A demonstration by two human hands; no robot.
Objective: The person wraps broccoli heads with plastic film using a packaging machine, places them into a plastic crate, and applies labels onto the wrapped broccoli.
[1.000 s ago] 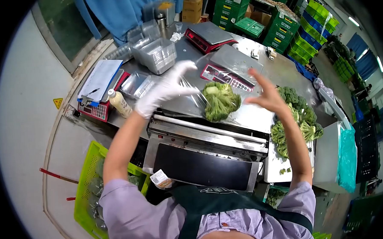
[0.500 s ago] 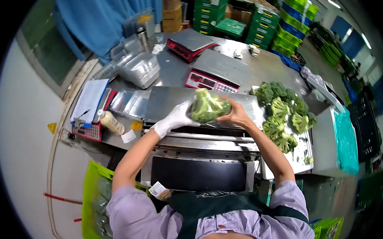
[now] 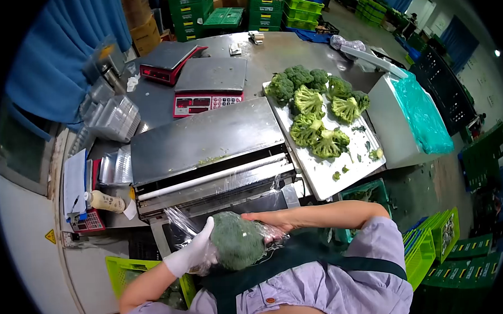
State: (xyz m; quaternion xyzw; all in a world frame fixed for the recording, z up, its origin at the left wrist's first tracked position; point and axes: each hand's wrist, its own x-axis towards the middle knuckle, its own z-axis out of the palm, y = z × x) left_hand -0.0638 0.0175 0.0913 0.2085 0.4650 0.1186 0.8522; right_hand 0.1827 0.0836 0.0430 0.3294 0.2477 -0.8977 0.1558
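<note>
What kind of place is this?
Likely a produce packing room: a broccoli head in clear plastic film is held between the hands, digital scales sit on a metal table, and stacked crates stand behind.

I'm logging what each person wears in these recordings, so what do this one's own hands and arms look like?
The left hand wears a plain white glove that ends around the wrist. The right hand shows no glove. Both forearms are uncovered, below loose, short, pale purple sleeves. No markings are visible on the glove or sleeves.
</note>
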